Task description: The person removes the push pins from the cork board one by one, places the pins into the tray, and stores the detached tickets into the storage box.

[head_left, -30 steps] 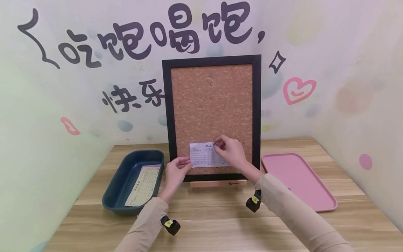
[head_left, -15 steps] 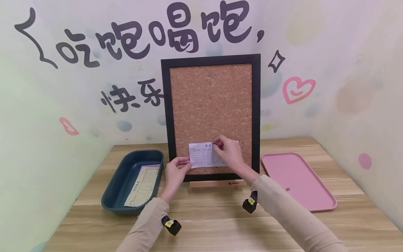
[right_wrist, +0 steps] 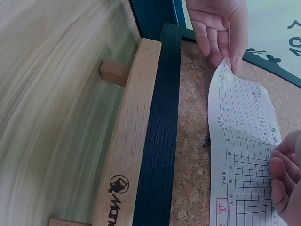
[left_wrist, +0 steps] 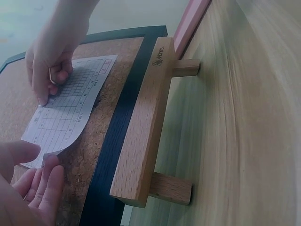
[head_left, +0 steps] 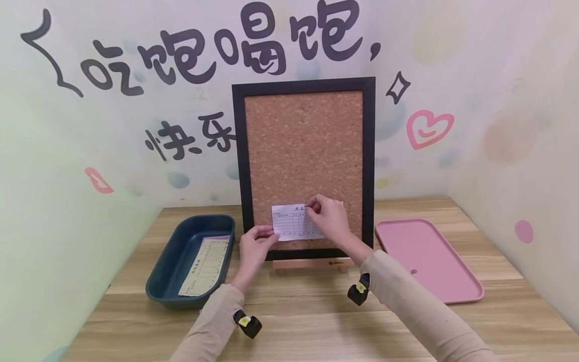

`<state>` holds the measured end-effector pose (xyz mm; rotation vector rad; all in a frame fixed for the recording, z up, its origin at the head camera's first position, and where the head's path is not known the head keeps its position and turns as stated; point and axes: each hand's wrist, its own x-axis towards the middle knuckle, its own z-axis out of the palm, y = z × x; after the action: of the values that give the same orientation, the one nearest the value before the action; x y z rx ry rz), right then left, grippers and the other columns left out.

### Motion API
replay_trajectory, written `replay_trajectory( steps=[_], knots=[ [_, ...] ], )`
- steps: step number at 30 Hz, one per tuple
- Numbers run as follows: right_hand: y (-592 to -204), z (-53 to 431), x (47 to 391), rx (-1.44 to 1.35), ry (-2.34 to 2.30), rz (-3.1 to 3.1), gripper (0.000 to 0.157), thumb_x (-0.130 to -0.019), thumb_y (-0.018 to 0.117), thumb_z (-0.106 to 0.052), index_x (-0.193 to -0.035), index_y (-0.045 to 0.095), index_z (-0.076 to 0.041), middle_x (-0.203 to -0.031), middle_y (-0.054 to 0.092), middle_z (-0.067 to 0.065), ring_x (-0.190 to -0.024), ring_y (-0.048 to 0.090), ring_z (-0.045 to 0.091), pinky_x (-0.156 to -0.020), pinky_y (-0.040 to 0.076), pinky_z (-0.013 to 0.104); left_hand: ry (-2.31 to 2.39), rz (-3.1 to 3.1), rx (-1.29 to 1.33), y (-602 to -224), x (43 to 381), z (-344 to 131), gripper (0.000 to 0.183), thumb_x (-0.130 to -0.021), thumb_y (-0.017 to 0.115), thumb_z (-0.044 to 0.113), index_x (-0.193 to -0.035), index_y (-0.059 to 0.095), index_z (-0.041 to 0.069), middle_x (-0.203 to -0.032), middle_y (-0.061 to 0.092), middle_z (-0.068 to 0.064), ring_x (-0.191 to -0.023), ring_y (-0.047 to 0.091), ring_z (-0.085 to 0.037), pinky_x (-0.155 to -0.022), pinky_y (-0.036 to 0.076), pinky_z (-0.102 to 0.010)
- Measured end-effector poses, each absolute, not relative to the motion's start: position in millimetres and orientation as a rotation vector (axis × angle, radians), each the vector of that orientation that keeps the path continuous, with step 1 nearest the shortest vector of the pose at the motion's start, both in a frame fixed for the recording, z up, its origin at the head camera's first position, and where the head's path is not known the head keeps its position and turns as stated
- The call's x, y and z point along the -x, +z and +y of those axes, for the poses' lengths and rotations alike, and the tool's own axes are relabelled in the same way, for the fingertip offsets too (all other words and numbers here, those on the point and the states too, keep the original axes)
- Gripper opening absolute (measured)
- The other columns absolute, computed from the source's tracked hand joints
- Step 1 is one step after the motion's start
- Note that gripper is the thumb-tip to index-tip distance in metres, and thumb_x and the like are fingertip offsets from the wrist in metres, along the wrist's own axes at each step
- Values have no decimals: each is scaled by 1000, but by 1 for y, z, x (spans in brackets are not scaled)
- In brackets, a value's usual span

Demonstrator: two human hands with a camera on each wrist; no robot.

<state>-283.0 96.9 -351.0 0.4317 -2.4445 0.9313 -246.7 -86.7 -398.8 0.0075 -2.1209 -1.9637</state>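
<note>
A white printed receipt slip lies against the lower part of a black-framed cork board. My left hand pinches its lower left corner between thumb and fingers. In the right wrist view, that corner of the slip curls away from the cork. At the slip's top edge, near its middle, my right hand pinches a small dark pin-like thing against the paper. The fingertips mostly hide it. The left wrist view shows the right hand over the slip's upper part.
A dark blue bin with cream printed slips stands left. On the right lies a pink tray, bearing a small grey round thing. The board stands on a wooden stand. A painted wall rises behind.
My right wrist has shifted slightly left, uncovering the small grey thing on the tray. Both hands keep their hold at the slip, which stays in place on the board.
</note>
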Motion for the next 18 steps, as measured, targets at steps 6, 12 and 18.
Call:
replay_trajectory(
  steps=[6,12,18],
  knots=[
    [-353,97,284,-424,930,-2441,6,-82,63,-12,-80,66,-7,-64,60,1,-53,50,11,-49,40,23,-2046,-2082,-18,-402,248,-86,24,-76,66,-5,-98,58,-14,-76,63,-10,-62,58,-4,-60,55,-24],
    [-355,99,285,-443,933,-2435,7,-83,62,-11,-80,66,-6,-65,61,2,-53,50,10,-48,40,22,-2037,-2110,-27,-406,249,-85,19,-78,65,-5,-93,60,-14,-76,65,-14,-62,60,-7,-60,55,-25],
    [-356,100,285,-490,953,-2433,7,-84,62,-11,-83,67,-6,-67,62,2,-54,50,10,-49,40,22,-2013,-2132,-18,-406,250,-86,17,-78,64,-4,-92,61,-13,-80,66,-19,-62,61,-9,-60,55,-26]
  ],
)
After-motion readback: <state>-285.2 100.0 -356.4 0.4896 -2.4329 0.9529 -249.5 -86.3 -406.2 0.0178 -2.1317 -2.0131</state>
